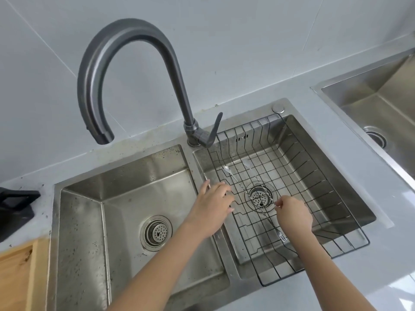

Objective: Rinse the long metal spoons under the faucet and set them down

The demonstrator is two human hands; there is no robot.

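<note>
Pick-up step, by my judgement: both long metal spoons [235, 180] lie in the wire rack [332, 205] over the right basin, the right hand [293, 215] pinching one handle, the left hand [213, 198] reaching flat with relaxed fingers; next, lift them beneath the dry faucet [105, 63].

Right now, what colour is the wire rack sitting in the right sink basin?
Black wire rack, a square grid pattern; the head view shows it clearly.
</note>
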